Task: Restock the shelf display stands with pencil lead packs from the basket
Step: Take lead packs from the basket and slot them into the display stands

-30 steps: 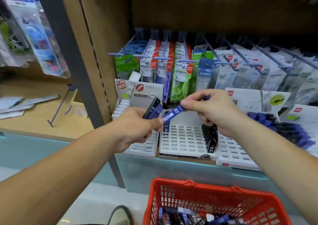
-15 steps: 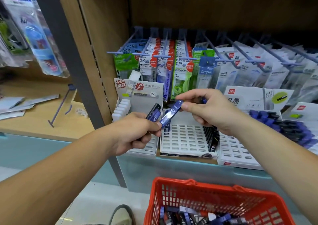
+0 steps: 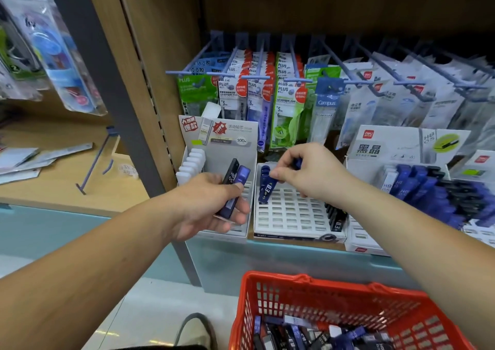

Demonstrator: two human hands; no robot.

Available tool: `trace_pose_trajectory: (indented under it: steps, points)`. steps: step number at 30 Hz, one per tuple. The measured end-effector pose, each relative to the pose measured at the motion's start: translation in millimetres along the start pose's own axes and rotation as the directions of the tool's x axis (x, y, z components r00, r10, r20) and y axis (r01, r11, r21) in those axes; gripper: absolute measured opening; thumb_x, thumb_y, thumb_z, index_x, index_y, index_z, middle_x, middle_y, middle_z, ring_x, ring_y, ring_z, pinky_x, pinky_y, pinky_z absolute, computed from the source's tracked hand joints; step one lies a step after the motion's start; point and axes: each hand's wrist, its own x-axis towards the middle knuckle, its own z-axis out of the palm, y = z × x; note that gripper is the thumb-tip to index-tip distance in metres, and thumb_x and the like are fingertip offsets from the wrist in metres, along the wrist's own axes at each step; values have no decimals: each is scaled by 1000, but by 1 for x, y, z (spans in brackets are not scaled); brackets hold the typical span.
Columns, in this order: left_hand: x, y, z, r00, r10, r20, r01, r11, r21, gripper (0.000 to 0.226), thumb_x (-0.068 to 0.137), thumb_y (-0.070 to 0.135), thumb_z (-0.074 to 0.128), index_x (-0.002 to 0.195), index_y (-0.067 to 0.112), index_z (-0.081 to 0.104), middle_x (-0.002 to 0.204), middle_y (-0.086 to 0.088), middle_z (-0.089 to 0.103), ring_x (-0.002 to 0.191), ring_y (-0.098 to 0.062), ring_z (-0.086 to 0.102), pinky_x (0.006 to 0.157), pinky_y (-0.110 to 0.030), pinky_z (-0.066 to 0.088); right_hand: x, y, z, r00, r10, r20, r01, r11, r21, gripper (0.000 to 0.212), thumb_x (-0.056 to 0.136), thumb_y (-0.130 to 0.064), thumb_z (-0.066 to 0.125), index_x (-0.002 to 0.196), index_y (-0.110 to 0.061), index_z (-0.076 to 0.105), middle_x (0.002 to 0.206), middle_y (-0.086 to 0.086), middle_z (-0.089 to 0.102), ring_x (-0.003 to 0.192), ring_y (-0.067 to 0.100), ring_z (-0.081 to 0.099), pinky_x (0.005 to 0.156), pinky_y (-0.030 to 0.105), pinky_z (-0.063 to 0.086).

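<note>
My left hand [image 3: 211,207] grips two pencil lead packs [image 3: 235,183], one black and one blue, in front of the left white display stand [image 3: 242,230]. My right hand [image 3: 308,173] pinches a blue lead pack [image 3: 266,189] and holds its lower end at a slot in the back left of the middle white grid stand [image 3: 292,215]. More blue shows inside the right fist. A few dark packs [image 3: 336,217] stand along that stand's right side. The red basket [image 3: 334,296] below holds several more lead packs [image 3: 308,333].
A third stand [image 3: 439,191] on the right is filled with blue and black packs. Correction tape packets [image 3: 267,90] hang on blue hooks behind the stands. A grey upright post [image 3: 128,124] divides this bay from the wooden shelf [image 3: 53,178] on the left.
My right hand took a blue pack from my left hand and lowered it to the middle grid stand. My left hand dropped a little, still with two packs.
</note>
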Motion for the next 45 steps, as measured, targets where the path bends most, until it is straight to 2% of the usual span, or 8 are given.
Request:
trace_pose_trajectory:
  steps: [4, 18, 23, 27, 30, 35, 42, 45]
  points:
    - [-3, -1, -4, 1000, 19, 11, -19, 1000, 10, 20, 108, 27, 54, 118, 10, 55, 87, -14, 75, 63, -17, 68, 43, -23, 45, 3, 0, 9, 999, -52, 7, 52, 995, -81, 18, 87, -34, 80, 77, -25, 69, 76, -11, 66, 73, 5, 56, 67, 28, 42]
    - [-8, -6, -15, 997, 32, 68, -28, 998, -57, 17, 107, 6, 51, 122, 4, 57, 95, -19, 74, 81, -23, 72, 61, -27, 59, 5, -3, 20, 990, -93, 110, 115, 970, -216, 23, 78, -42, 86, 78, -28, 68, 77, -8, 67, 77, 15, 63, 75, 44, 57]
    - [-11, -3, -13, 991, 66, 117, -56, 994, -89, 17, 108, 7, 49, 121, 4, 60, 99, -21, 76, 82, -24, 72, 59, -27, 58, -3, -17, 1, 998, -46, 37, 43, 995, 94, 31, 74, -23, 92, 97, -21, 70, 79, -3, 69, 62, 7, 62, 63, 25, 53]
    - [-15, 3, -9, 978, 101, 182, -89, 993, -72, 18, 109, 13, 46, 119, 12, 62, 87, -13, 70, 67, -22, 63, 44, -28, 44, -11, -25, -11, 974, -38, 223, -65, 897, 438, 27, 88, -6, 77, 114, -11, 74, 76, -1, 64, 42, 9, 42, 39, 19, 31]
    - [-18, 5, -3, 968, 72, 239, -62, 997, -47, 23, 110, 18, 43, 119, 11, 62, 84, -14, 68, 64, -24, 61, 44, -27, 40, -13, -20, -16, 971, -34, 237, -89, 868, 489, 15, 89, -12, 78, 103, -8, 75, 58, -6, 61, 42, 16, 33, 42, 20, 23]
    - [-22, 9, 13, 971, 48, 235, -44, 999, -21, 26, 107, 35, 49, 114, 13, 62, 71, -4, 53, 53, -17, 41, 47, -24, 23, -23, -21, -21, 964, 25, 265, -159, 852, 498, 9, 90, -24, 76, 92, -15, 76, 66, 11, 64, 42, 14, 31, 46, 22, 19]
    - [-21, 11, 41, 972, 236, -16, -236, 972, 15, 36, 90, 38, 78, 66, 22, 55, 53, 1, 34, 44, -15, 27, 45, -24, 25, -25, -27, -34, 934, 145, 327, -358, 330, 873, 39, 107, -45, 43, 80, -17, 49, 61, 0, 32, 53, 17, 37, 55, 30, 40]
    - [-23, 11, 56, 973, 229, 32, -229, 974, -5, 39, 99, 48, 63, 86, 10, 63, 56, -3, 52, 42, -16, 29, 46, -23, 28, -25, -25, -28, 952, 174, 250, -303, 449, 841, 45, 108, -50, 38, 77, -19, 46, 63, 2, 44, 61, 19, 44, 64, 32, 41]
